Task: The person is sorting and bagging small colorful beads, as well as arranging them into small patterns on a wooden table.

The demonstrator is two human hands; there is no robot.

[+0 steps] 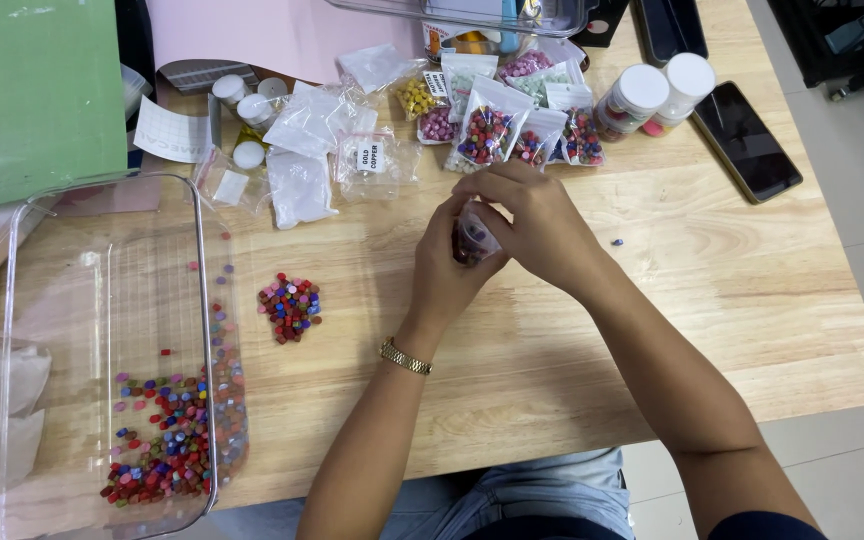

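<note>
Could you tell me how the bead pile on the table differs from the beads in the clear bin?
The bead pile is a small, tight heap lying bare on the wooden table; the beads in the clear bin are more numerous, spread loosely and enclosed by the bin's walls. Both are mixed colours, mostly red, blue and purple.

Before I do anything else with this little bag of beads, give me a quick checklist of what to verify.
1. Small bag held by both hands: ok, left hand and right hand wrap it.
2. Bag mouth open or sealed: cannot tell, fingers hide it.
3. Loose bead pile apart from the hands: ok.
4. Clear bin beside the pile: ok, beads inside.
5. Stray bead on the table: not ok, lying loose to the right.
</note>
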